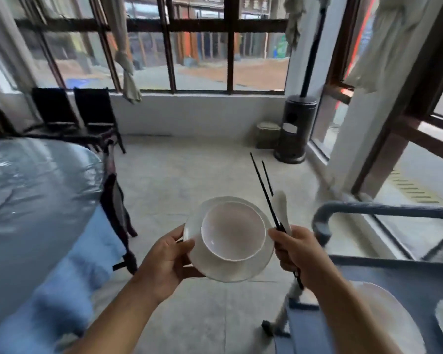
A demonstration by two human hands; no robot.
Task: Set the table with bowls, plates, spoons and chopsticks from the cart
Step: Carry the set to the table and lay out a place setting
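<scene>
My left hand (165, 261) grips the near-left rim of a white plate (210, 267) held over the floor. A white bowl (232, 231) sits upright on that plate. My right hand (296, 250) is closed around two black chopsticks (262, 186) and a white spoon (281, 206), all pointing up and away from me. The round table (31, 200) with a glass top and blue cloth lies to my left. The grey cart (374, 210) is at my right, with more white plates (384, 315) on its shelf.
Dark chairs (118, 208) stand against the table's edge, and two more (74, 111) by the window wall. A tall dark heater (296, 129) stands in the far corner. Bare concrete floor (189, 175) stretches between table and cart.
</scene>
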